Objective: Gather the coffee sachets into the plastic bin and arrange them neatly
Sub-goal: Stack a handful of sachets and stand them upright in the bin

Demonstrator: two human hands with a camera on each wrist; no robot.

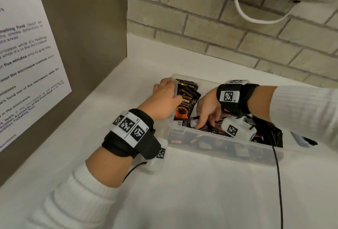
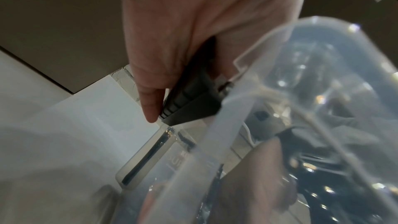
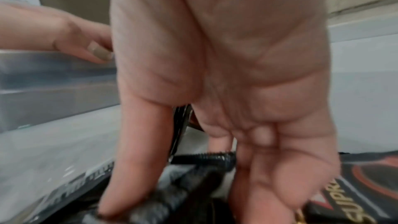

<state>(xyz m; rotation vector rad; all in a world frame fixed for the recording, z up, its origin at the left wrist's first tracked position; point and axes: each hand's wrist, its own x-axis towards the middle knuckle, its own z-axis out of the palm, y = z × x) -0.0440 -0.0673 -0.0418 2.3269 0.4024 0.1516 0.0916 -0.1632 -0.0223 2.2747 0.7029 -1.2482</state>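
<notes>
While the left hand [image 1: 165, 99] grips an upright stack of coffee sachets [image 1: 186, 100] at the far left end of the plastic bin [image 1: 219, 146], its fingers curl over the stack's top edge and its thumb lies on the near side. In the left wrist view that hand [image 2: 193, 31] pinches the black sachet edges just beside the bin's rim [image 2: 269, 43]. To its right, the right hand [image 1: 208, 111] reaches down into the bin, fingers pointing downward and pinching a loose black sachet [image 3: 172, 193] between thumb and fingers; the right wrist view shows the hand [image 3: 226, 83] closed on that crumpled sachet. More sachets lie jumbled under and to the right of the right hand, inside the bin. The bin sits on the white table [image 1: 201, 201], below both hands. A black cable [image 1: 278, 174] runs across the table near the right wrist.
</notes>
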